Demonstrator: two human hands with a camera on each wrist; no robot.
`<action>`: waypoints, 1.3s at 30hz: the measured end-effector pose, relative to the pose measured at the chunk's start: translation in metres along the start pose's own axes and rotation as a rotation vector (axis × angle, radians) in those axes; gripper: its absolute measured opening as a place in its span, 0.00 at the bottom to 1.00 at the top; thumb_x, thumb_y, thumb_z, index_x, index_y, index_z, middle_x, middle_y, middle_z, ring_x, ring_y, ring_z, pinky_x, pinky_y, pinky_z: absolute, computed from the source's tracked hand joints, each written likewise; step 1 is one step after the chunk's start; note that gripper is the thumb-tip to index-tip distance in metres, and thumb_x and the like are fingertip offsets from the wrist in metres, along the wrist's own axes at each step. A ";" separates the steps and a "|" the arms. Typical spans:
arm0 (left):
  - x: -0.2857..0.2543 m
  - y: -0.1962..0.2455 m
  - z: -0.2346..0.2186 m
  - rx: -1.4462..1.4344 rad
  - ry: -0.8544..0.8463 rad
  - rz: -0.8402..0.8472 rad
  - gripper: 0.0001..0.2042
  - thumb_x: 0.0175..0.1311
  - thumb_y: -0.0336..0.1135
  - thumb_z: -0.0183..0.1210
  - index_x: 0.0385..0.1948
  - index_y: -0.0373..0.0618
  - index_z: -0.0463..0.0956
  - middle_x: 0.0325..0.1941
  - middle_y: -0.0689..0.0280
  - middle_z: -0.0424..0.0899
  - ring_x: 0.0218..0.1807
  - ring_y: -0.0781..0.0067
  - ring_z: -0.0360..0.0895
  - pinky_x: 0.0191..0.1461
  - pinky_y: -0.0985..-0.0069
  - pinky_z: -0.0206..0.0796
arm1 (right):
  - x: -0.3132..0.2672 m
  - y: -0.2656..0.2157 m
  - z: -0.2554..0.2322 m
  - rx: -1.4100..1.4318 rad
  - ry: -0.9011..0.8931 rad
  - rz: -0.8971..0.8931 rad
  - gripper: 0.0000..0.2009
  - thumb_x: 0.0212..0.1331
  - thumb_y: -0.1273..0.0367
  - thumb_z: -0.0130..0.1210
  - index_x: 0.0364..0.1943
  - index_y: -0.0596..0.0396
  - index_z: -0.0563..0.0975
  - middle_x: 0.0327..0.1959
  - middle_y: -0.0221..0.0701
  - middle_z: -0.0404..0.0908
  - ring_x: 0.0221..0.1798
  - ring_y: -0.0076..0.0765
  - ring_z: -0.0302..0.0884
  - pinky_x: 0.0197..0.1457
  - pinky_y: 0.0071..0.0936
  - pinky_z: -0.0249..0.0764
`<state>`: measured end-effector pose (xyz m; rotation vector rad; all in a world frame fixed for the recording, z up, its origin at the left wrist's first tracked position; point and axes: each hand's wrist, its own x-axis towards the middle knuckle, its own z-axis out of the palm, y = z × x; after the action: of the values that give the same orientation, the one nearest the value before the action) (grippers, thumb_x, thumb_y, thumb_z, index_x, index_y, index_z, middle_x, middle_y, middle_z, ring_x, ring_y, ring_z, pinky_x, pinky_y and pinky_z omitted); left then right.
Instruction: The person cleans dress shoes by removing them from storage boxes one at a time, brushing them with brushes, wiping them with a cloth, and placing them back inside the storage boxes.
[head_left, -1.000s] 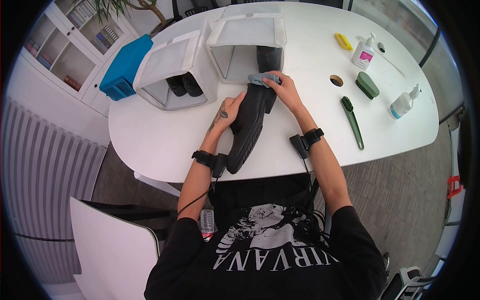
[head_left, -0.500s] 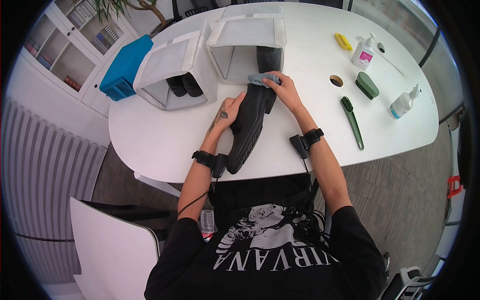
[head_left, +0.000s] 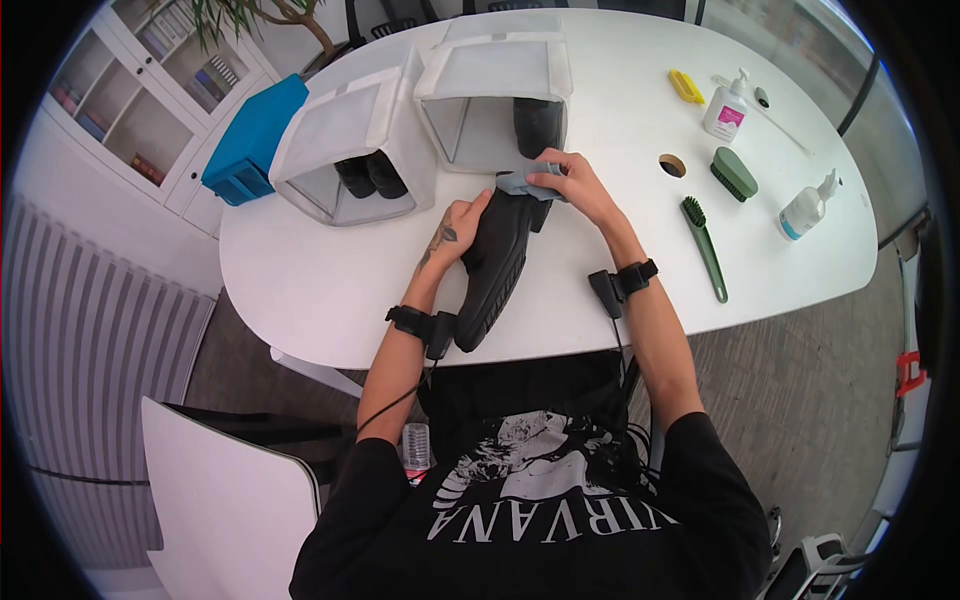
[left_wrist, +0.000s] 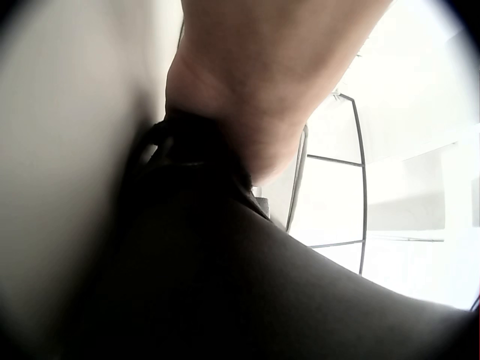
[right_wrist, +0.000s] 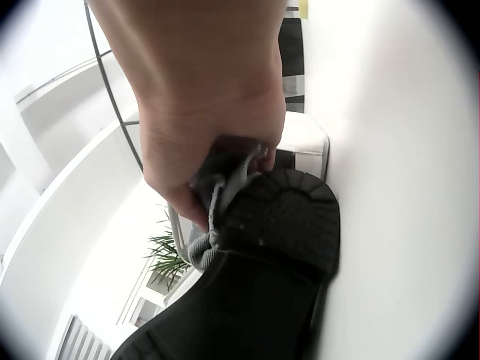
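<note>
A black leather shoe (head_left: 497, 255) lies on its side on the white table, toe toward the person and sole facing right. My left hand (head_left: 458, 228) grips its upper from the left, thumb along the leather, other fingers hidden. In the left wrist view the dark shoe (left_wrist: 225, 285) fills the lower part. With my right hand (head_left: 582, 186) I hold a crumpled grey-blue cloth (head_left: 520, 183) against the heel end. The right wrist view shows the cloth (right_wrist: 214, 217) bunched under the fingers, right beside the treaded heel of the sole (right_wrist: 285, 217).
Two white fabric boxes (head_left: 490, 68) with open fronts stand behind, black footwear (head_left: 538, 125) inside; a blue box (head_left: 255, 135) is further left. To the right lie a long green brush (head_left: 708, 250), a green oval brush (head_left: 735, 172), a yellow item (head_left: 687, 84) and pump bottles (head_left: 727, 108).
My right hand has shifted slightly right and toward the person with the cloth, which now spreads further over the heel end. The left hand and shoe stay nearly in place.
</note>
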<state>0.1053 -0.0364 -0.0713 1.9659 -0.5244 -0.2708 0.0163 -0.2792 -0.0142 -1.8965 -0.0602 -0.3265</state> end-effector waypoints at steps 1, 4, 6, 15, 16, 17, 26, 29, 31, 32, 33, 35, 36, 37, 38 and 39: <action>-0.001 0.001 -0.001 0.008 -0.011 0.000 0.36 0.77 0.61 0.53 0.17 0.32 0.64 0.18 0.69 0.56 0.25 0.79 0.61 0.28 0.65 0.57 | -0.001 -0.003 -0.001 -0.044 -0.014 -0.037 0.14 0.63 0.63 0.67 0.42 0.60 0.86 0.36 0.29 0.84 0.43 0.31 0.78 0.51 0.30 0.72; -0.001 0.000 0.000 -0.013 0.003 0.019 0.36 0.77 0.60 0.53 0.18 0.31 0.64 0.18 0.69 0.56 0.25 0.79 0.61 0.28 0.65 0.57 | 0.000 0.003 0.013 -0.095 0.195 -0.137 0.11 0.61 0.66 0.68 0.41 0.60 0.87 0.35 0.29 0.83 0.41 0.32 0.78 0.50 0.30 0.71; -0.007 0.006 -0.001 0.003 -0.011 0.003 0.36 0.77 0.61 0.53 0.18 0.31 0.64 0.18 0.69 0.56 0.25 0.79 0.61 0.28 0.65 0.57 | -0.006 -0.006 0.011 -0.126 0.126 -0.149 0.11 0.61 0.67 0.67 0.41 0.61 0.87 0.35 0.30 0.83 0.40 0.32 0.77 0.49 0.30 0.71; -0.004 0.005 -0.002 0.051 -0.021 -0.026 0.37 0.77 0.61 0.53 0.19 0.30 0.64 0.19 0.69 0.56 0.25 0.78 0.61 0.29 0.65 0.58 | -0.021 -0.037 0.000 -0.183 -0.071 -0.140 0.10 0.57 0.69 0.69 0.39 0.62 0.88 0.33 0.33 0.85 0.36 0.29 0.79 0.44 0.31 0.74; -0.002 0.006 -0.004 0.070 -0.025 -0.014 0.37 0.77 0.61 0.52 0.19 0.30 0.65 0.19 0.69 0.56 0.25 0.78 0.61 0.29 0.65 0.59 | -0.020 -0.041 -0.005 -0.167 -0.215 -0.114 0.10 0.57 0.69 0.69 0.39 0.62 0.88 0.33 0.33 0.85 0.36 0.28 0.79 0.43 0.32 0.74; -0.002 0.006 -0.004 0.069 -0.020 -0.015 0.37 0.77 0.61 0.52 0.19 0.30 0.65 0.19 0.69 0.56 0.25 0.78 0.61 0.29 0.65 0.59 | -0.021 -0.044 -0.006 -0.167 -0.219 -0.117 0.10 0.57 0.69 0.69 0.39 0.62 0.88 0.33 0.33 0.85 0.36 0.28 0.79 0.43 0.32 0.74; -0.004 0.009 -0.004 0.074 -0.026 -0.057 0.34 0.77 0.60 0.54 0.17 0.36 0.66 0.20 0.77 0.62 0.27 0.83 0.60 0.29 0.72 0.54 | -0.031 -0.046 -0.004 -0.174 -0.167 -0.127 0.10 0.53 0.72 0.71 0.39 0.60 0.89 0.33 0.29 0.84 0.31 0.27 0.71 0.36 0.27 0.67; -0.001 0.000 0.000 0.049 -0.004 -0.010 0.37 0.77 0.62 0.52 0.18 0.32 0.64 0.19 0.69 0.56 0.26 0.79 0.61 0.29 0.65 0.59 | -0.026 -0.033 0.004 -0.282 0.098 -0.250 0.10 0.53 0.73 0.70 0.39 0.59 0.89 0.32 0.28 0.83 0.31 0.26 0.72 0.36 0.27 0.68; -0.001 0.003 -0.002 0.022 -0.025 -0.016 0.36 0.76 0.62 0.53 0.19 0.32 0.64 0.19 0.69 0.56 0.26 0.78 0.61 0.29 0.66 0.59 | -0.033 -0.048 0.000 -0.259 -0.030 -0.194 0.09 0.53 0.74 0.70 0.40 0.60 0.89 0.32 0.30 0.83 0.32 0.31 0.75 0.38 0.29 0.71; -0.002 0.005 -0.001 0.020 -0.020 -0.016 0.36 0.76 0.62 0.53 0.19 0.32 0.64 0.19 0.69 0.56 0.26 0.78 0.61 0.29 0.66 0.59 | -0.035 -0.055 0.000 -0.232 -0.159 -0.142 0.10 0.54 0.74 0.69 0.40 0.60 0.89 0.33 0.33 0.83 0.32 0.36 0.77 0.41 0.31 0.75; -0.004 0.010 -0.001 0.036 -0.005 -0.015 0.36 0.76 0.62 0.53 0.19 0.32 0.64 0.19 0.69 0.56 0.26 0.78 0.61 0.29 0.65 0.59 | -0.036 -0.056 -0.001 -0.231 -0.164 -0.145 0.10 0.54 0.74 0.69 0.40 0.60 0.89 0.33 0.33 0.83 0.32 0.36 0.77 0.41 0.31 0.75; -0.005 0.009 -0.002 0.056 0.010 -0.019 0.36 0.76 0.62 0.53 0.19 0.32 0.64 0.20 0.69 0.56 0.26 0.78 0.61 0.30 0.65 0.60 | -0.037 -0.056 0.000 -0.212 -0.122 -0.082 0.10 0.55 0.73 0.68 0.41 0.59 0.88 0.35 0.35 0.84 0.34 0.39 0.80 0.43 0.32 0.77; -0.002 0.007 -0.003 0.051 -0.004 -0.044 0.35 0.77 0.61 0.54 0.19 0.32 0.68 0.20 0.72 0.62 0.26 0.80 0.63 0.30 0.69 0.59 | -0.034 -0.050 0.002 -0.209 -0.121 -0.080 0.10 0.55 0.73 0.68 0.41 0.59 0.88 0.35 0.35 0.84 0.34 0.39 0.80 0.43 0.32 0.77; -0.001 0.004 -0.002 0.043 -0.020 -0.069 0.35 0.77 0.61 0.54 0.19 0.33 0.72 0.20 0.75 0.68 0.26 0.81 0.65 0.31 0.72 0.58 | -0.029 -0.040 0.004 -0.287 0.005 -0.166 0.09 0.56 0.72 0.69 0.41 0.59 0.88 0.38 0.34 0.85 0.36 0.39 0.80 0.42 0.32 0.76; -0.002 0.001 -0.002 0.040 -0.023 -0.071 0.35 0.77 0.61 0.54 0.19 0.33 0.72 0.20 0.75 0.68 0.26 0.81 0.65 0.31 0.72 0.58 | -0.028 -0.034 0.005 -0.366 0.131 -0.252 0.09 0.57 0.72 0.69 0.41 0.59 0.88 0.40 0.34 0.87 0.38 0.39 0.80 0.40 0.32 0.75; -0.003 0.003 -0.004 0.035 -0.040 -0.063 0.35 0.77 0.60 0.54 0.18 0.33 0.72 0.19 0.74 0.68 0.26 0.82 0.65 0.31 0.73 0.58 | -0.030 -0.036 0.005 -0.370 0.130 -0.251 0.09 0.57 0.72 0.69 0.41 0.59 0.88 0.40 0.34 0.87 0.38 0.39 0.80 0.40 0.32 0.75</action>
<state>0.1040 -0.0331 -0.0674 2.0171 -0.4968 -0.3437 -0.0191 -0.2588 0.0102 -2.2330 -0.1605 -0.6680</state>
